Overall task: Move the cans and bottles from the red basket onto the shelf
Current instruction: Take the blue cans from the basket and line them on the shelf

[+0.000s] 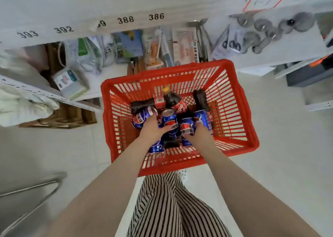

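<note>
Pale floor before a cluttered shelf (pixel 111 69): red basket (pixel 239 141) holds blue cans (pixel 169 123) lying mostly on their sides among dark bottles (pixel 171 98), directly beneath both hands; left hand (pixel 155 128) and right hand (pixel 200 134) each curl fingers onto a can, grip not confirmed.

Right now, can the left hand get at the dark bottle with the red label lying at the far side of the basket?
Probably yes. The left hand rests on blue cans just short of the bottle, which lies uncovered on top, and the red basket is open above.
</note>
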The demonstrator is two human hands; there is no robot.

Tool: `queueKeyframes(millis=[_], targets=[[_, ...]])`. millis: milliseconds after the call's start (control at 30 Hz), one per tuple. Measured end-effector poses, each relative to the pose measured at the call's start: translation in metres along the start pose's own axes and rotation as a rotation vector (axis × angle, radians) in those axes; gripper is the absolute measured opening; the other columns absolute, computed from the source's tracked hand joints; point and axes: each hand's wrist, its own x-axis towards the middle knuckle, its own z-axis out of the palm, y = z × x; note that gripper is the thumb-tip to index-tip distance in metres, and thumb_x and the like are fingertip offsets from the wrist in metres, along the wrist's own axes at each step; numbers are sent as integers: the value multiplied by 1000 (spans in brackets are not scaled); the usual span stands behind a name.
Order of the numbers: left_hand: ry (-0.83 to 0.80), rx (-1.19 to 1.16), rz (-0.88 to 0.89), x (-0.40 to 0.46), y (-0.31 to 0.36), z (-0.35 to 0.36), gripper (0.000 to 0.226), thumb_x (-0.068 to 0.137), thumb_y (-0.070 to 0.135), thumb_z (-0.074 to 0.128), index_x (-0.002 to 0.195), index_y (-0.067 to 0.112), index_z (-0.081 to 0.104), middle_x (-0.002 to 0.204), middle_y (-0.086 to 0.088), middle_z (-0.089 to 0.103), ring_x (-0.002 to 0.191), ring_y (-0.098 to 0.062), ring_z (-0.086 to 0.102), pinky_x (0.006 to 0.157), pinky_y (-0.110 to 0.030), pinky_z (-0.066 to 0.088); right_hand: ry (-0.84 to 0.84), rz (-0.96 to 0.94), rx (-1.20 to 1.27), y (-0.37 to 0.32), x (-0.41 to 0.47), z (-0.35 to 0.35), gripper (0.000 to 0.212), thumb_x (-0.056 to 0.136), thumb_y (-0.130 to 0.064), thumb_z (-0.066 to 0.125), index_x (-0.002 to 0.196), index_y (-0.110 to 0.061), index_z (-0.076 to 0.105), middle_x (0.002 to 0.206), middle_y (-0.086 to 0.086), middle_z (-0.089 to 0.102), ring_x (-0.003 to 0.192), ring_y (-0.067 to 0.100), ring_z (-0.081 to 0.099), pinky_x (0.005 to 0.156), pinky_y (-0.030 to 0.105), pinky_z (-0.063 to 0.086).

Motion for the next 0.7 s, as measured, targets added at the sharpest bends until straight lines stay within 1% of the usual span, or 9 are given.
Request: queueKeyframes(millis=[100,167,233,300,467,500,567,633,700], targets=[[20,6,-13,31,-5,15,87,76,52,71,144,11,34,145,-10,45,133,-30,44,105,-42,40,116,83,-88,-2,21,25,75,76,-41,75,129,0,42,125,17,54,115,31,54,93,40,47],[46,130,-45,41,-6,23,79,75,58,68,134,13,42,134,-8,55,124,-32,52,96,-43,43,172,124,-221,-5,25,42,89,74,-46,76,135,2,34,134,19,46,124,32,47,101,40,41],[103,246,-54,46,-8,29,75,75,62,65,129,13,45,127,-10,59,118,-33,55,90,-43,42,200,151,-280,-6,31,53,97,71,-47,78,138,4,28,138,20,41,127,33,42,104,39,38],[163,230,-49,49,-11,33,71,75,62,65,125,14,48,121,-9,63,113,-32,58,88,-43,42,226,186,-264,-7,35,55,100,67,-46,81,137,2,29,137,19,42,126,32,42,102,38,40],[192,112,-34,41,-11,35,72,78,52,68,133,15,40,121,-7,65,114,-31,59,97,-45,39,157,209,-110,-8,33,46,88,69,-42,80,132,-1,36,131,17,49,122,34,47,101,41,40],[198,97,-25,39,-10,34,70,78,50,69,132,16,40,120,-6,65,114,-30,59,97,-44,37,142,231,-58,-9,31,41,85,70,-42,79,131,-3,37,130,15,52,121,35,48,99,42,41],[203,47,15,34,-7,32,66,77,47,72,127,16,42,117,-5,66,111,-29,60,98,-46,41,92,280,74,-9,29,31,81,69,-42,79,129,-5,39,127,13,56,118,36,52,97,44,45],[183,-67,66,28,-3,27,64,74,42,76,123,15,44,117,-6,66,109,-29,62,93,-45,47,34,288,143,-9,25,18,77,67,-45,79,123,-6,45,117,10,62,108,33,59,95,45,48],[141,-186,96,19,7,15,64,76,35,77,124,11,42,122,-7,63,111,-26,61,88,-37,48,5,274,289,-8,15,-1,70,61,-44,82,114,-8,54,105,9,68,96,30,65,89,48,52]])
